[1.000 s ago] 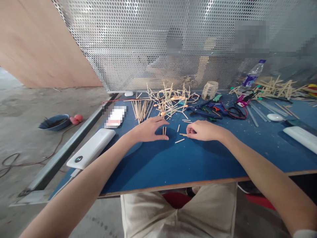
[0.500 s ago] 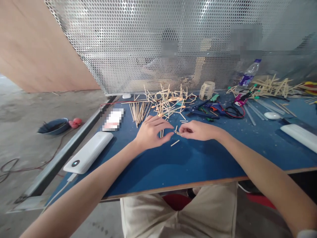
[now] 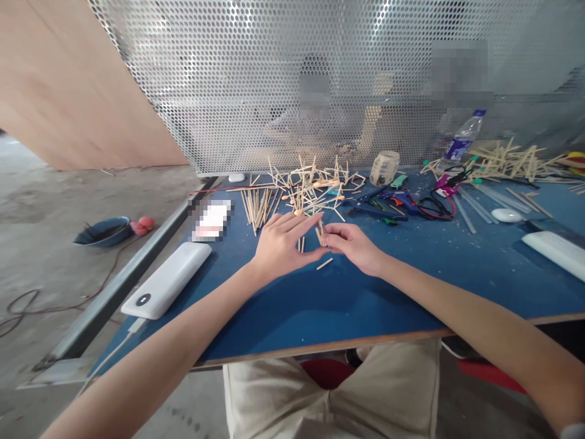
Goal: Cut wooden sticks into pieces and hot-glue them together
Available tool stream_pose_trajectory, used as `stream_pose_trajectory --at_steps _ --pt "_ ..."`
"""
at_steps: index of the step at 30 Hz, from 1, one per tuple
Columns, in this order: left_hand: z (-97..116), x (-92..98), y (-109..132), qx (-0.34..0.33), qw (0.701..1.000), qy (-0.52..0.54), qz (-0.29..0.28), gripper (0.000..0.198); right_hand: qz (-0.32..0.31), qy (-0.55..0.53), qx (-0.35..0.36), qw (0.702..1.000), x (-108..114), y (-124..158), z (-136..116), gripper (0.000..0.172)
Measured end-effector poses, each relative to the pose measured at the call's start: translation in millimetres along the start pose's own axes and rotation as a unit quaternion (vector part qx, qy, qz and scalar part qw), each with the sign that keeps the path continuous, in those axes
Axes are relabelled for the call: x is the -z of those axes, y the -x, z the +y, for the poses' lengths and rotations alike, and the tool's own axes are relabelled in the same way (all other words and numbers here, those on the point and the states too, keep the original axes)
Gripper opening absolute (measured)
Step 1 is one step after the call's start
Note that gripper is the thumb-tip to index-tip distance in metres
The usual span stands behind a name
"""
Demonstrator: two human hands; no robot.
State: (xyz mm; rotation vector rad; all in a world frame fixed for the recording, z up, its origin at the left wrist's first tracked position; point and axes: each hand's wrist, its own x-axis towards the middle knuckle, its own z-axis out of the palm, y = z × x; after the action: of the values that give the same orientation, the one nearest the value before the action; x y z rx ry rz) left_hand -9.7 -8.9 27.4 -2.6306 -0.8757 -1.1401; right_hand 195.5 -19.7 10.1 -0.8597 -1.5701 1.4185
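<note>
My right hand (image 3: 350, 242) pinches short wooden sticks (image 3: 320, 234), held roughly upright above the blue table (image 3: 292, 323). My left hand (image 3: 286, 241) faces it from the left, thumb and fingers stretched apart around those sticks. The left thumb tip comes close to the right fingertips; whether they touch, I cannot tell. One loose short stick (image 3: 325, 264) lies on the table just in front of the hands. Behind my left hand are a bundle of longer sticks (image 3: 259, 207) and a heap of joined sticks (image 3: 315, 183), some with orange tips.
A white power bank (image 3: 169, 280) with a cable lies at the left edge. Farther right are blue-handled pliers (image 3: 377, 204), a tape roll (image 3: 384, 168), clear glue sticks (image 3: 465, 212), a water bottle (image 3: 464, 140) and another stick heap (image 3: 512, 160). A perforated metal screen (image 3: 228, 110) stands behind.
My right hand has turned and lifted the short sticks from near the tabletop to an upright position. The left fingers have straightened and reach further around them.
</note>
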Motion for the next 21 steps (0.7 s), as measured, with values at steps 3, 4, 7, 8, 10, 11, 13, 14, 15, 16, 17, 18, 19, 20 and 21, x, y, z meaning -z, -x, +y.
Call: stream_pose_trajectory --at_steps 3,4,7,8,10,11,13,14,15,16,17,18,19,20,21 --pt "-3.7 -4.9 1.4 0.034 0.992 0.120 -0.025 0.061 -0.010 0.015 0.014 1.000 2.1 -1.7 2.5 0.022" --pt "-4.4 -6.8 1.6 0.054 0.982 0.179 -0.033 0.062 -0.014 0.023 0.023 0.999 2.8 -2.2 2.6 0.023" --pt "-5.0 -12.0 1.0 0.142 0.930 0.337 -0.040 0.056 -0.014 0.057 0.046 0.997 4.6 -2.7 0.6 0.024" --pt "-4.7 -13.2 0.6 0.173 0.911 0.373 -0.039 0.052 -0.013 0.070 0.049 0.996 5.0 -2.5 -0.3 0.025" --pt "-4.0 -14.7 -0.5 0.227 0.880 0.416 -0.033 0.044 -0.013 0.096 0.050 0.994 5.6 -2.1 -1.4 0.026" --pt "-3.5 -14.9 -1.0 0.247 0.868 0.430 -0.028 0.040 -0.013 0.106 0.051 0.993 6.0 -2.0 -1.3 0.027" --pt "-2.5 -14.7 -1.7 0.276 0.850 0.447 -0.022 0.035 -0.009 0.125 0.054 0.991 7.2 -2.1 0.4 0.029" --pt "-2.0 -14.6 -1.9 0.287 0.845 0.451 -0.019 0.034 -0.008 0.132 0.054 0.990 8.0 -2.3 1.8 0.030" --pt "-1.5 -14.5 -2.0 0.294 0.842 0.451 -0.016 0.033 -0.007 0.135 0.052 0.989 8.8 -2.6 3.4 0.030" --pt "-1.0 -14.6 -2.0 0.300 0.841 0.450 -0.011 0.033 -0.006 0.138 0.050 0.989 9.6 -2.8 4.9 0.031" --pt "-0.5 -14.9 -2.1 0.304 0.841 0.448 -0.005 0.032 -0.004 0.139 0.046 0.989 10.2 -3.0 6.1 0.031" --pt "0.0 -15.3 -2.1 0.305 0.841 0.446 0.002 0.032 -0.004 0.143 0.042 0.989 10.7 -3.1 6.9 0.030" --pt "0.4 -15.8 -2.1 0.306 0.842 0.445 0.007 0.031 -0.005 0.147 0.040 0.988 11.0 -3.0 7.2 0.030" --pt "0.7 -16.1 -2.0 0.305 0.842 0.445 0.009 0.031 -0.005 0.154 0.039 0.987 11.2 -2.9 7.0 0.030" --pt "0.8 -16.3 -1.9 0.302 0.844 0.443 0.009 0.031 -0.005 0.159 0.040 0.986 11.4 -2.7 6.4 0.030"
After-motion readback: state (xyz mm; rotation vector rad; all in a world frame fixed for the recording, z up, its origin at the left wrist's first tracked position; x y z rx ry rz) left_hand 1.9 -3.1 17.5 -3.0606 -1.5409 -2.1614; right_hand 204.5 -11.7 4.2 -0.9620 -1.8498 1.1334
